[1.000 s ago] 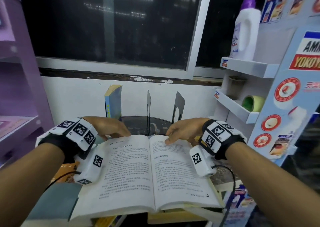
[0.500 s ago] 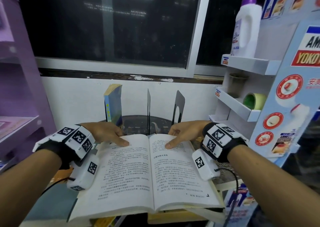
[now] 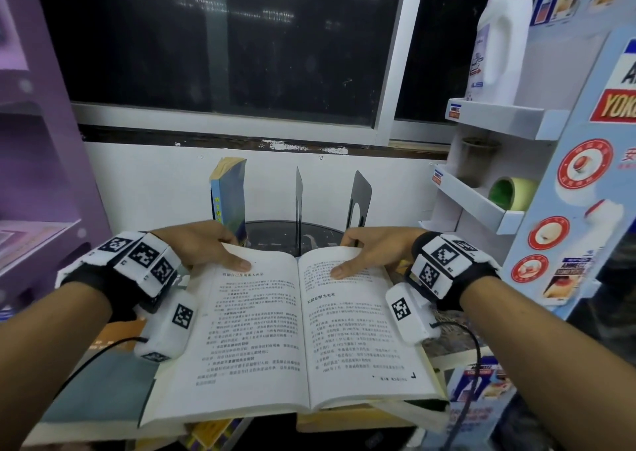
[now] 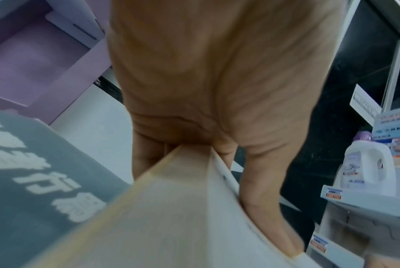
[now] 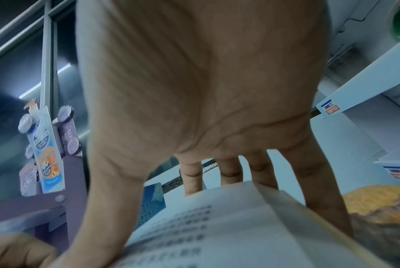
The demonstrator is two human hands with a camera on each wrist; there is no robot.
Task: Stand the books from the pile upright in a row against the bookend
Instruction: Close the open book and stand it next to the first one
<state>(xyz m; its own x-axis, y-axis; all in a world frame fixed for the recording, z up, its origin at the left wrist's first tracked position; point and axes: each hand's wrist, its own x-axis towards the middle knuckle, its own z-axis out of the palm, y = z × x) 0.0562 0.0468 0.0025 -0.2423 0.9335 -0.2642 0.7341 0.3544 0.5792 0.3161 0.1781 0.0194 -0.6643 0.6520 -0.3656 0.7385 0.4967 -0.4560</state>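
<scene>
An open book [image 3: 296, 333] with printed white pages lies across the pile in front of me. My left hand [image 3: 213, 251] grips its far left corner, thumb on the page and fingers underneath; the left wrist view shows the page block [image 4: 176, 208] in that grip. My right hand [image 3: 364, 254] holds the far right corner the same way, its thumb on the page [image 5: 217, 226] and its fingers [image 5: 261, 172] over the edge. Behind the book stand a black metal bookend [image 3: 359, 197] with a thin divider [image 3: 298, 203], and one blue book [image 3: 229, 199] upright at their left.
Under the open book lie a grey-covered book [image 3: 96, 392] and other flat books. A purple shelf [image 3: 41, 141] stands at the left. At the right, a white rack [image 3: 495, 117] carries a detergent bottle [image 3: 499, 44] and a green tape roll [image 3: 509, 192]. A white wall runs behind.
Both thumbs have slid further onto the pages, and the hands now clasp the far corners. The book stays open in about the same place.
</scene>
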